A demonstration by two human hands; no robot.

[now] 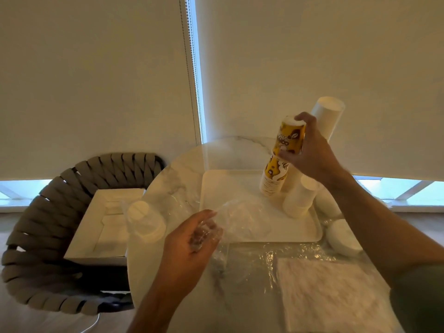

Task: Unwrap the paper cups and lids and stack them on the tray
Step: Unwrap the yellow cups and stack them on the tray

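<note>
Cups [289, 140] printed in yellow are gripped in the right hand [310, 152], whose fingers and thumb are curled round the upside-down stack above the far right part of the tray [213, 188]. A second yellow stack [274, 179] is seen directly beneath, standing on the tray near its far edge; whether the held stack touches it cannot be told. Just behind, a tall white stack of cups [328, 116] is shown leaning to the right, and a shorter white stack [300, 198] is placed at the right edge of the tray. Clear plastic wrap [240, 219] is spread over the near middle of the tray, and one end of it is bunched in the left hand [192, 239], whose fingers are closed round the crumpled film.

The tray is set on a marble table [182, 169], toward its far side. Lids [145, 219] inside a clear wrapper are laid at the left edge of the table. White lids [341, 234] are placed off the right edge of the tray, near the right edge of the table. More clear film [259, 260] is spread on the table in front of the tray, and a pack of white napkins [331, 294] is laid at the near right corner.

A woven chair [36, 236] is shown left of the table, with a white box [105, 224] carried on its seat. Pale window blinds [96, 80] fill the background.
</note>
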